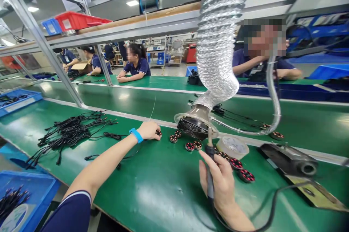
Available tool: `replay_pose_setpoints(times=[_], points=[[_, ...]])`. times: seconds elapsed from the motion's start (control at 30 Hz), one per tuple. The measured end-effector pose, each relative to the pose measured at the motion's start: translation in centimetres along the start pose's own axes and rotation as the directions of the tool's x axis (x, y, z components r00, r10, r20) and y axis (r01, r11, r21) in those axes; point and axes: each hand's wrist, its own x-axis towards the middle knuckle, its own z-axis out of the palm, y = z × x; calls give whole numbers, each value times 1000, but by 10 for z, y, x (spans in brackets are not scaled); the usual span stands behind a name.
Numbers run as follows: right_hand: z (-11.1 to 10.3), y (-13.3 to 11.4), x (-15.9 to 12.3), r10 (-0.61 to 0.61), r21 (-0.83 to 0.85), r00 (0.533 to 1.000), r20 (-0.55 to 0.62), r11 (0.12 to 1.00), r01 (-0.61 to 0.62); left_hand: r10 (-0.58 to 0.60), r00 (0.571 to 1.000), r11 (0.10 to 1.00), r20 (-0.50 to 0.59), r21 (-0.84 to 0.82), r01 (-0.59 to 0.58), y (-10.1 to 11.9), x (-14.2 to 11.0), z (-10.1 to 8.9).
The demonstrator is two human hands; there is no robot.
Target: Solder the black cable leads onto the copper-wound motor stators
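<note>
My left hand [148,130] reaches far across the green bench, fingers closed on a small round red-and-black coil part [158,133]; a blue wristband sits on that wrist. My right hand [222,184] is wrapped round a soldering iron [210,174] held upright, tip pointing up toward the fan intake [192,126]. Several more round coil parts [189,146] lie in a loose row between the hands and past the right hand [247,175].
A silver flexible exhaust duct [218,43] hangs down to the fan. A heap of black cables [71,130] lies left, blue bins [24,195] at the near left edge. An iron stand [291,159] sits right. Other people sit across the conveyor.
</note>
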Motion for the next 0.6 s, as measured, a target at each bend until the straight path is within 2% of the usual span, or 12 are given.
replay_pose_setpoints(times=[0.17, 0.3, 0.4, 0.47, 0.6], points=[[8, 15, -11, -96, -24, 995, -39, 995, 95, -194, 977, 981, -84, -15, 194, -31, 61, -19], [14, 24, -15, -88, -52, 994, -57, 995, 85, -297, 944, 955, -147, -35, 295, -45, 116, -35], [16, 28, -18, -63, -68, 997, -55, 996, 59, -326, 927, 945, -186, -46, 323, -42, 152, -38], [17, 28, -20, -49, -63, 998, -49, 997, 46, -318, 928, 948, -193, -54, 314, -34, 169, -34], [17, 26, -19, -18, -28, 999, -45, 999, 17, -260, 961, 964, -94, -75, 254, -19, 188, -20]])
